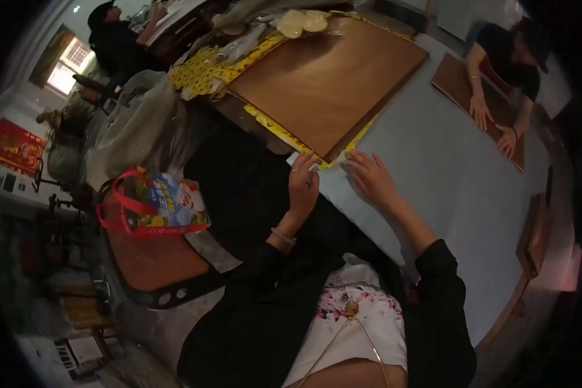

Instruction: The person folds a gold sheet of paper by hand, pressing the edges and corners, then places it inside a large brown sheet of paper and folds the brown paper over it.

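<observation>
A large brown sheet (pixel 330 77), perhaps paper or board, lies over yellow patterned sheeting (pixel 275 129) that shows along its near edges. My left hand (pixel 302 187) is at the near corner, with its fingertips on the yellow edge and the thumb held apart. Whether it pinches the edge is hard to see. Just right of that corner, my right hand (pixel 372 180) rests palm down on the pale grey table (pixel 427 174), fingers spread and nothing in them. Its fingertips are close to the yellow border.
Across the table a person (pixel 511 58) presses both hands on another brown sheet (pixel 456 81). A red-handled bag (pixel 174 204) sits on a brown chair (pixel 155 258) at left. Clear plastic bags (pixel 139 123) stand behind it. Another person (pixel 119 52) is at the far left.
</observation>
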The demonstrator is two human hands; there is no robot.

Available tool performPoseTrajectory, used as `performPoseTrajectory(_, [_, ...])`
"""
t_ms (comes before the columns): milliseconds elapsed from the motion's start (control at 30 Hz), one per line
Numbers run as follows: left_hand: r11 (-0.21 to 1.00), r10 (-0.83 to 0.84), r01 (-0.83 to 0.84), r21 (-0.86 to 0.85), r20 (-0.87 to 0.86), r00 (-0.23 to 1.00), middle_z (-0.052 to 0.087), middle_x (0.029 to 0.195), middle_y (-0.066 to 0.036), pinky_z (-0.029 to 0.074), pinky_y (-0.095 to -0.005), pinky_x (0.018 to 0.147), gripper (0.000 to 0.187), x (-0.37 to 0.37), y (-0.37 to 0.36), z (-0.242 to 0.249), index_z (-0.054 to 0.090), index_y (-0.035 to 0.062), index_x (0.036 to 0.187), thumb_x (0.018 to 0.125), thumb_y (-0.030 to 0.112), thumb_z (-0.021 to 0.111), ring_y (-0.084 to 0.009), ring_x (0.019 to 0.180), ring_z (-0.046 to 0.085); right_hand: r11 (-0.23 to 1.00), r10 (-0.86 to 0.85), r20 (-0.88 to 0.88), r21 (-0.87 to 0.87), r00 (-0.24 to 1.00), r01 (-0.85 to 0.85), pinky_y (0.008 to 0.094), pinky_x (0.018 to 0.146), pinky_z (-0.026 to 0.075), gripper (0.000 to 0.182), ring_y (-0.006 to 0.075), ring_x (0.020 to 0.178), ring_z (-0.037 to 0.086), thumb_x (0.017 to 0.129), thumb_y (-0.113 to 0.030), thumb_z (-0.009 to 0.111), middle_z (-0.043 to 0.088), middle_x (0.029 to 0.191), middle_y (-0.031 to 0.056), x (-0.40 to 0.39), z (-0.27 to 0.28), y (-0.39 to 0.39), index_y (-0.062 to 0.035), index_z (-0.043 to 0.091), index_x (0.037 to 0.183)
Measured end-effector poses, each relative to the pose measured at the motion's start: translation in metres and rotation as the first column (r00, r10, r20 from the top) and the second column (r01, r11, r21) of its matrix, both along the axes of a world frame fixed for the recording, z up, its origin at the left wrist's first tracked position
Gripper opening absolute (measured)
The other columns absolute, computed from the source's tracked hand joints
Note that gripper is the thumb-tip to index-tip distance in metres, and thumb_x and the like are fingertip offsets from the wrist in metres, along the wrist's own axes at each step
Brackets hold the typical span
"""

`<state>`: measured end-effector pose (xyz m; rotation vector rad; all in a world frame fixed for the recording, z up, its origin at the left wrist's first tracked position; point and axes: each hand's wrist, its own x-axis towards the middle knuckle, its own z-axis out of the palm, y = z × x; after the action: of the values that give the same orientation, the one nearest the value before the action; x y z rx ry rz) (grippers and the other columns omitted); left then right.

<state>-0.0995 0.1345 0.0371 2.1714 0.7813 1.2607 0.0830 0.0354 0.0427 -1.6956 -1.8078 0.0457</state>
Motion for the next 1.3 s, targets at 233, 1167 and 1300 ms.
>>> performPoseTrajectory(233, [0.99,0.104,-0.1,0.095,-0.03,0.994,0.062,0.106,-0.018,0.044,-0.0384,0.092,0.021,-0.027,0.076,0.014,0.06,-0.0032,0.104,0.085,0.003,0.054,-0.0333,0.107,0.056,0.997,0.068,0.096,0.033,0.993,-0.072,0.0442,0.109,0.024,0.036,0.0242,0.128,0.038,0.084,-0.01,0.055,0.046,0.134,0.0078,0.015,-0.011,0.073,-0.0108,0.052,0.12])
performPoseTrajectory(1167, [0.751,-0.521,0.474,-0.46,0.03,0.853,0.065,0.1,-0.009,0.047,-0.0292,0.082,0.023,0.028,0.163,-0.006,0.061,0.0001,0.107,0.085,0.004,0.056,-0.0201,0.091,0.06,0.937,0.24,-0.164,-0.219,0.957,-0.272,0.0437,0.104,0.03,0.023,0.0216,0.111,0.055,0.086,-0.02,0.056,0.062,0.115,0.0054,0.04,-0.004,0.122,-0.0085,0.066,0.104])
performPoseTrajectory(1300, [0.681,-0.499,0.469,-0.562,0.112,0.86,0.063,0.101,-0.005,0.046,-0.026,0.082,0.026,0.025,0.177,-0.015,0.059,-0.0016,0.111,0.092,0.014,0.052,-0.0129,0.093,0.057,0.96,0.17,-0.242,-0.178,0.955,-0.216,0.0348,0.081,0.047,0.02,0.0185,0.085,0.064,0.085,-0.016,0.061,0.068,0.092,0.0065,0.029,0.004,0.125,-0.0027,0.065,0.099])
